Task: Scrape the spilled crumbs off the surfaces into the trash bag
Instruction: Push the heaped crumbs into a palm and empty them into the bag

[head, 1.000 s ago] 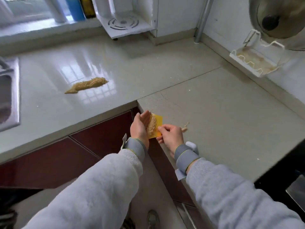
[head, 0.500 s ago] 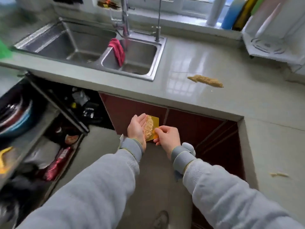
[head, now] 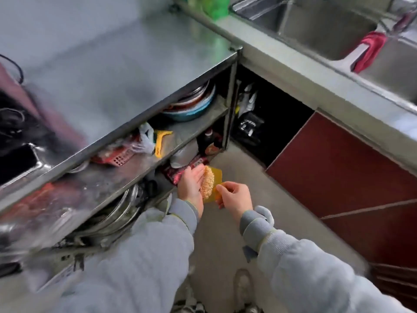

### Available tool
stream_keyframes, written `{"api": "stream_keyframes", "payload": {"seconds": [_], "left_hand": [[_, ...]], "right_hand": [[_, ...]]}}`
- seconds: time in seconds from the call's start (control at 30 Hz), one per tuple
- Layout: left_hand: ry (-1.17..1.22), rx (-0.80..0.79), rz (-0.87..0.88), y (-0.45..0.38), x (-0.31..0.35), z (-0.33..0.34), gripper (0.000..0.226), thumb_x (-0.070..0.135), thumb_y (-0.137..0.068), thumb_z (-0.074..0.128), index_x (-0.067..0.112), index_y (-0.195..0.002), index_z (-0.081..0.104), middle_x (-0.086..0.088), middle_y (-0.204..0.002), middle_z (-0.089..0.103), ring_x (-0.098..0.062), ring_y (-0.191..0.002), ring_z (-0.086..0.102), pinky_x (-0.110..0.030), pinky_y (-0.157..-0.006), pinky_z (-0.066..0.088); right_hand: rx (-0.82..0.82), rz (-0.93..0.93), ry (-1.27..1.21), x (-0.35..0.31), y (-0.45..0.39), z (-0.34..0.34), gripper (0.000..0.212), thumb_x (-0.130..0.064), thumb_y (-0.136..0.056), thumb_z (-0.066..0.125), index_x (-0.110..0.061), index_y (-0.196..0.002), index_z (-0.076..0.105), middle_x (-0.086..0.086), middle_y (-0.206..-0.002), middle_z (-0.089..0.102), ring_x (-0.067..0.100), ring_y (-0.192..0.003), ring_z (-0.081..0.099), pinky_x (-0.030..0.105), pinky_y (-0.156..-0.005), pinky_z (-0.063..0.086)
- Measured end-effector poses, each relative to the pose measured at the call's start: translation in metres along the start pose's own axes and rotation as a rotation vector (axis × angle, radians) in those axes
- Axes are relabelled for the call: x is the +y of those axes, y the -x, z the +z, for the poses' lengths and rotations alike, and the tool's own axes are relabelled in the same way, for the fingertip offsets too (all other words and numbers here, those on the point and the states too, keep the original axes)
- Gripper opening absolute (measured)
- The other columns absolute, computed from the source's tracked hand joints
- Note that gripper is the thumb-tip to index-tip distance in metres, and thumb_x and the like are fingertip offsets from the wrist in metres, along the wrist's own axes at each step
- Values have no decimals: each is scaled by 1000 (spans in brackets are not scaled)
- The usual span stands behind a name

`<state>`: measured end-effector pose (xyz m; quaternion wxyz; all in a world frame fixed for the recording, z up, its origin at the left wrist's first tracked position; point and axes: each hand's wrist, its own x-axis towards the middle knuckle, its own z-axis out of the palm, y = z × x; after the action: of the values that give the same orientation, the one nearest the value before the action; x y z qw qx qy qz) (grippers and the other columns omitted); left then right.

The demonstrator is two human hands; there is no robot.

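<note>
Head view, crumbs: heaped in one tan mound on a yellow scraper card, carried in mid-air over the floor, well clear of any worktop. Long axis of the mound running away from the body, roughly along the left palm. Left hand: fingers straight and together, palm set upright against the left flank of the mound as a wall; nothing gripped. Right hand: pinching the near right edge of the card between thumb and curled fingers, bearing the load. Both hands touching the load, one on each side; card appears roughly level, exact tilt not determinable.

Trash bag: not identifiable anywhere in view; direction from the hands to it cannot be stated. Judged step: transport of the collected load toward the bag, tipping not yet done.

Surroundings: steel worktop to the left, open shelves beneath it crowded with stacked plates, bags and packets, just beside the left hand. Dark open cavity ahead. Red cabinet door to the right, steel sink above it with a red cloth over the divider. Shoe below on the floor.

Judged risk: loose heap, spill onto the floor if the card tips or the left palm parts from it; lower shelf edge close enough to be knocked. Heavy motion blur at left; finer detail there unreadable.
</note>
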<state>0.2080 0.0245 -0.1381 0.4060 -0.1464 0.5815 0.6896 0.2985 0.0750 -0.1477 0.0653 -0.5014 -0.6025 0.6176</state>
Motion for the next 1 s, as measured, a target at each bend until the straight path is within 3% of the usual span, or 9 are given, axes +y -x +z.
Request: {"api": "stream_keyframes", "payload": {"seconds": [0.13, 0.37, 0.6, 0.8, 0.87, 0.97, 1.0], "left_hand": [[94, 154, -44, -52, -16, -87, 51, 33, -103, 24, 2, -132, 52, -11, -140, 51, -21, -131, 47, -32, -111, 32], [225, 340, -103, -119, -81, -179, 53, 34, -103, 21, 3, -134, 50, -11, -143, 48, -22, -134, 43, -30, -105, 32], [422, 491, -160, -185, -169, -277, 52, 38, -102, 23, 9, -134, 52, -8, -143, 47, -22, -133, 43, -39, -117, 26], [516, 520, -202, -237, -217, -346, 57, 43, -101, 26, 6, -143, 37, -8, -150, 37, -22, -140, 34, -32, -112, 27], [501, 528, -204, -244, -224, -355, 61, 44, -100, 27, 6, -147, 29, -11, -155, 27, -25, -145, 24, -37, -118, 20], [522, 539, -244, -256, -236, -372, 62, 46, -100, 26, 10, -150, 23, -8, -158, 21, -23, -147, 17, -39, -121, 13], [541, 542, -260, -259, -238, -375, 62, 47, -100, 26, 12, -150, 23, -4, -158, 21, -20, -147, 18, -37, -122, 13]], "right_hand": [[-161, 13, 176, 39, -39, 85, 25, -12, -90, 54, -14, -67, 64, 5, -49, 56, 15, -39, 49, 30, -52, 50], [-352, 66, 354, 130, -92, 166, 35, -9, -87, 55, -16, -53, 59, 1, -44, 55, 15, -36, 48, 29, -49, 47], [-491, 136, 537, 224, -136, 251, 30, -5, -83, 51, -15, -57, 62, 5, -46, 56, 9, -28, 43, 16, -38, 39], [-535, 164, 604, 297, -174, 320, 27, -3, -83, 49, -8, -62, 63, 8, -48, 56, 20, -39, 48, 21, -37, 40], [-523, 174, 699, 310, -188, 329, 23, -7, -84, 49, -8, -66, 63, 11, -56, 61, 24, -45, 54, 24, -44, 47], [-504, 142, 900, 336, -205, 342, 19, -13, -85, 50, -2, -89, 65, 19, -85, 67, 30, -76, 67, 35, -70, 56], [-507, 139, 909, 338, -208, 345, 18, -12, -86, 49, -3, -84, 65, 19, -81, 67, 31, -72, 67, 36, -68, 57]]}}
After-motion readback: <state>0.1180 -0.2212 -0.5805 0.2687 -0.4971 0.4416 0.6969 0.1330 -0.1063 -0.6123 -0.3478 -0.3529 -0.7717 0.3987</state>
